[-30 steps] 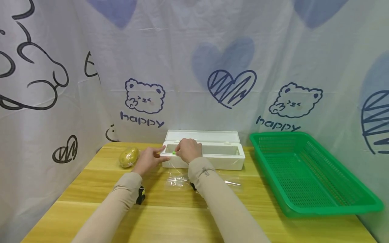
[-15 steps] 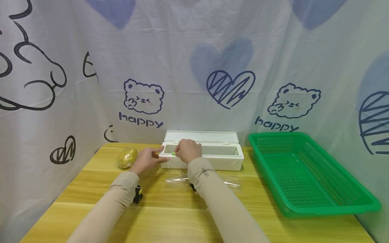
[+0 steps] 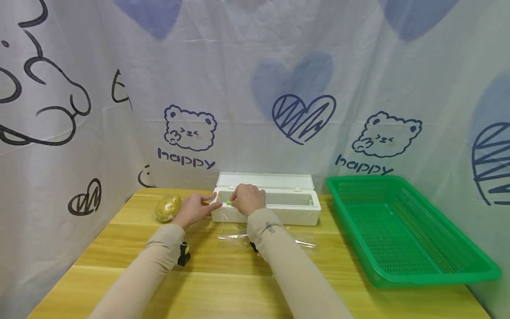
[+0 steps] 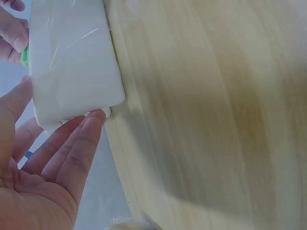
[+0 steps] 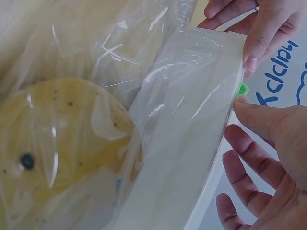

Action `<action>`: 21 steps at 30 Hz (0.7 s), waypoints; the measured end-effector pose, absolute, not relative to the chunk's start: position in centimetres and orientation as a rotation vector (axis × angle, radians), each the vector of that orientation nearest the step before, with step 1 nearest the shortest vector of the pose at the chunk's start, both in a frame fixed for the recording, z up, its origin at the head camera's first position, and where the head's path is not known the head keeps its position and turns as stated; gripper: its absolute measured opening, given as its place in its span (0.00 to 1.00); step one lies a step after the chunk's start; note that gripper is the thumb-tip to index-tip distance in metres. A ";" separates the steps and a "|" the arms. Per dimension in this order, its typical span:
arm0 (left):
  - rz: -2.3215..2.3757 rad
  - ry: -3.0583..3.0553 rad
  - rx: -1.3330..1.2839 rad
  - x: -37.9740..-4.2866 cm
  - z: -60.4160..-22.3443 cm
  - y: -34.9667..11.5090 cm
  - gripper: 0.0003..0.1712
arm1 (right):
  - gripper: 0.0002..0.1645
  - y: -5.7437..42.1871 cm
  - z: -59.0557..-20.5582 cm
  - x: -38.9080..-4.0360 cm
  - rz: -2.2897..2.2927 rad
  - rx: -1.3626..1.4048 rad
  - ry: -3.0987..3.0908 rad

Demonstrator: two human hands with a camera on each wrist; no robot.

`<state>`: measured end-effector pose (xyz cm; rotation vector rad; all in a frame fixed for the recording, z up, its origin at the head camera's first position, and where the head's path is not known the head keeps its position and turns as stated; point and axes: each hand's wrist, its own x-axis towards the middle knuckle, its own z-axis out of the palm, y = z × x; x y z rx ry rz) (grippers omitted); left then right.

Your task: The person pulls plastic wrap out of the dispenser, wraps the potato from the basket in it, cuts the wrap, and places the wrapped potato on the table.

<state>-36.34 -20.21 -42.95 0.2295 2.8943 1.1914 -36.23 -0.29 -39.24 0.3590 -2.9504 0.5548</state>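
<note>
A white plastic cling film dispenser (image 3: 291,215) stands at the back middle of the table, its lid (image 3: 264,180) raised behind it. My left hand (image 3: 194,210) grips its left end, thumb at the front rim and fingers against the end wall. Over the top front edge, my right hand (image 3: 249,199) pinches a small green slide cutter (image 5: 243,89) near that end, with the other fingers spread. Clear film (image 3: 233,237) hangs down the dispenser's front onto the table. A potato (image 5: 62,153) lies under film in the right wrist view, while my right forearm hides it in the head view.
A film-wrapped potato (image 3: 168,208) sits left of my left hand. To the right is a large green plastic basket (image 3: 414,280). A patterned white curtain (image 3: 247,79) hangs behind the wooden table (image 3: 223,288) and along its sides.
The left thumb has shifted slightly up toward the dispenser's front rim. The right hand and the green slide cutter stay at nearly the same spot.
</note>
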 end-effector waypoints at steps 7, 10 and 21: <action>1.180 2.889 0.220 -35.9 -42.5 -19.8 0.35 | 0.07 -0.2 -39.3 -36.2 0.546 0.372 -2.944; 1.180 2.887 0.222 -35.8 -42.4 -19.7 0.35 | 0.07 -0.2 -39.3 -36.3 0.540 0.376 -2.942; 1.194 2.884 0.201 -36.1 -42.5 -19.9 0.34 | 0.08 0.2 -39.2 -36.2 0.552 0.390 -2.942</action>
